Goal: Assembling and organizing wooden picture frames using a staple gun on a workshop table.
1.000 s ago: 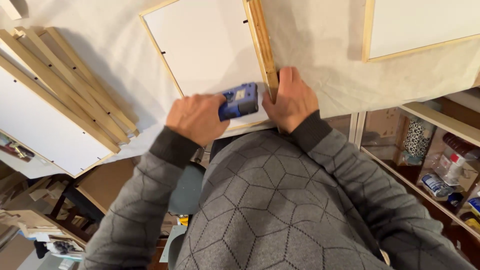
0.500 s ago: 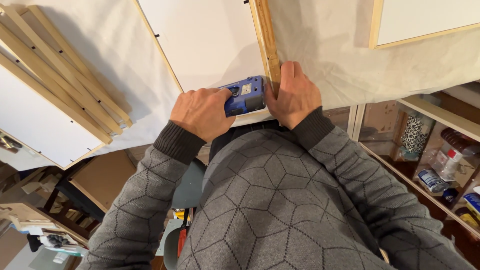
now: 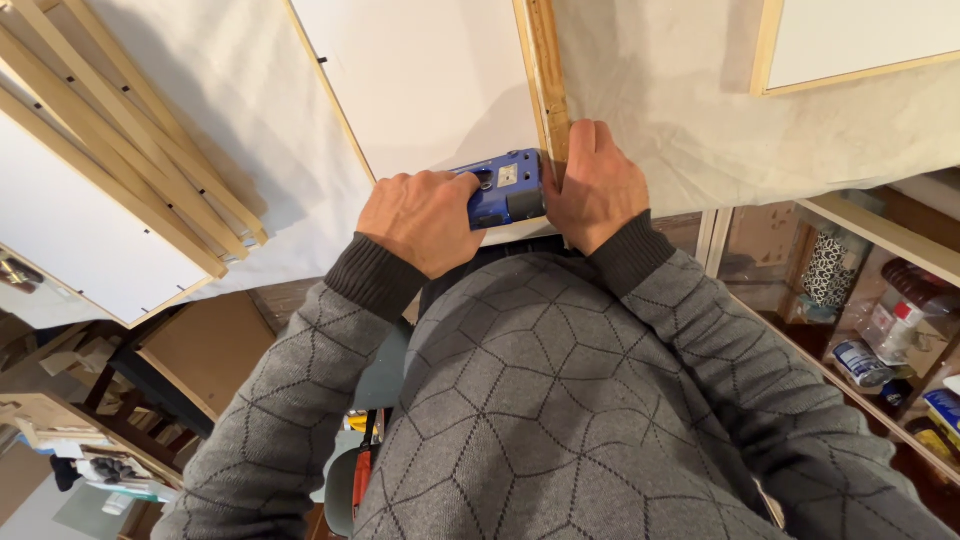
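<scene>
Blue staple gun [image 3: 505,188], chunky plastic body with a small pale label patch and a dark round knob on top, lying flat at the near edge of a white canvas panel [image 3: 420,80]. Pressed right up against the bottom end of a light wooden frame strip [image 3: 545,70] running straight up along the panel's right side.

Left hand [image 3: 425,218] wrapped over the left end of the staple gun, fingers curled tight on it. Right hand [image 3: 595,185] clamped on the foot of the wooden frame strip, thumb side touching the tool's right end. So both hands close together with the gun squeezed between them, all sitting on a wrinkly off-white drop cloth [image 3: 680,120].

Off to the left, a bundle of loose wooden strips [image 3: 120,130] over another white panel. Down on the right, shelves [image 3: 880,235] with a black-and-white patterned can, a red-capped white bottle, a blue-and-white tin, and some yellow-blue packs, too small to make out more.
</scene>
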